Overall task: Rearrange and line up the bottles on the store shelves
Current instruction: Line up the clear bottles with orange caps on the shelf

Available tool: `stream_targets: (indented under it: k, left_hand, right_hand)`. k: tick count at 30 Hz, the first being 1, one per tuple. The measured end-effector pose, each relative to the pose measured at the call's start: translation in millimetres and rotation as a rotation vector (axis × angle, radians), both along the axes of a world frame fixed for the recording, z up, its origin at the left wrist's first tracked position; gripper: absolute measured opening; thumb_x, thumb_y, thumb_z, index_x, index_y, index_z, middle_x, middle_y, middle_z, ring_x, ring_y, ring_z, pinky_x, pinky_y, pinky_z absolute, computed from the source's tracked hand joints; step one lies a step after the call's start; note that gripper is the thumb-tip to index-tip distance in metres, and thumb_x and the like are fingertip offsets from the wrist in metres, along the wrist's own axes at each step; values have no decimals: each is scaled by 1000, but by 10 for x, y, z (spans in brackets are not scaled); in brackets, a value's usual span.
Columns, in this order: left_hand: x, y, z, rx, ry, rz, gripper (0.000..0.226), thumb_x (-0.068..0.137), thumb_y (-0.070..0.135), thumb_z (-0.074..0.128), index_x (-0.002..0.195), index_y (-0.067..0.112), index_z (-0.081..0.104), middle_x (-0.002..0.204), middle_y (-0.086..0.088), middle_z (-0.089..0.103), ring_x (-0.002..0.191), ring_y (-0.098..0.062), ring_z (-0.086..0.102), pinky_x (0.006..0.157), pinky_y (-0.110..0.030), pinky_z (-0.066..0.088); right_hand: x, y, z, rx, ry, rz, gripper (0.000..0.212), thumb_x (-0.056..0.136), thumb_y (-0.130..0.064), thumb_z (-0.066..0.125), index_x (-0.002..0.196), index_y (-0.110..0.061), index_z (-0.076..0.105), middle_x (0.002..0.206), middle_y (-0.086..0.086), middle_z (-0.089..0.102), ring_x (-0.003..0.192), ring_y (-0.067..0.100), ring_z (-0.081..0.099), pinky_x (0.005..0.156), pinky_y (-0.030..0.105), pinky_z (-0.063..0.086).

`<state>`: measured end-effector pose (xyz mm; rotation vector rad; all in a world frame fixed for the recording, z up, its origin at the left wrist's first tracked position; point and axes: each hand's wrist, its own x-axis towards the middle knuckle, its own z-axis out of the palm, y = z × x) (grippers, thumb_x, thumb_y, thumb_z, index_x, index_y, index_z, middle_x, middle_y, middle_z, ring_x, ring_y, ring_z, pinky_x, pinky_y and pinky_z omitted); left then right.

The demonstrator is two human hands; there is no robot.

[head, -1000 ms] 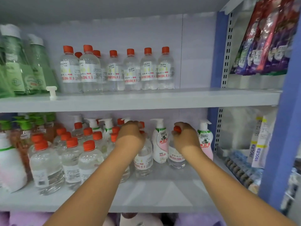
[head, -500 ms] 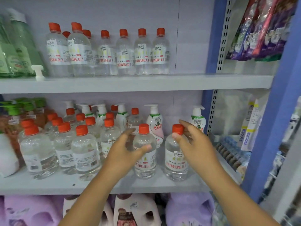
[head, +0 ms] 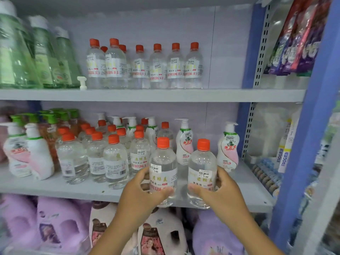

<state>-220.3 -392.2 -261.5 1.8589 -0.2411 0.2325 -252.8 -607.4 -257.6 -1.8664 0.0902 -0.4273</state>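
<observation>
Two clear, orange-capped bottles, the left bottle (head: 163, 168) and right bottle (head: 202, 172), are being gripped by the left hand (head: 145, 190) and right hand (head: 220, 188) at the shelf (head: 73, 188) edge.

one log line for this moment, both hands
left hand: grips left bottle | right hand: grips right bottle | both bottles upright at middle shelf front edge

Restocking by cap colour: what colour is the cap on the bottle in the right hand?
Orange-red cap, clearest in the head view.
</observation>
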Motion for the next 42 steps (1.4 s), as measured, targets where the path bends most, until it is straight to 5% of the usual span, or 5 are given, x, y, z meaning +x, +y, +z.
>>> stream_targets:
  k: [6,17,24,34,42]
  left_hand:
    - [-739,417,1011,-113,-180,-81,67,37,40,89,96,62,66,99,9,79,92,-10,76,81,-30,59]
    - [385,918,2934,195,-387,141,57,64,63,86,109,35,64,97,15,75,77,-6,72,66,-28,60]
    - [1541,988,3115,376,-181,23,47,65,50,90,99,25,70,94,2,73,74,-14,72,67,-30,64]
    - [2332,896,3001,682,-156,-38,65,61,61,87,100,14,66,74,3,72,53,-9,70,60,-22,52]
    - [2333,936,3622,798,-293,34,98,65,84,69,131,15,52,108,-1,75,96,-18,74,99,-40,53]
  right_hand:
    - [-589,273,937,-44,-104,285,88,37,-40,101,116,-54,65,101,-23,76,93,-3,72,79,19,58]
    - [249,784,2891,-113,-403,183,42,70,-42,88,105,-32,68,93,-19,77,82,-1,73,68,22,50]
    - [1368,1010,2868,-205,-95,54,51,52,-43,91,96,-28,70,95,-4,78,92,21,74,89,51,60]
    - [2205,985,2834,-386,47,21,54,63,-56,87,108,-31,71,108,-3,76,100,17,72,88,40,62]
    - [2422,871,3004,-634,178,59,75,68,-76,74,128,-32,62,121,-3,69,102,20,71,79,38,64]
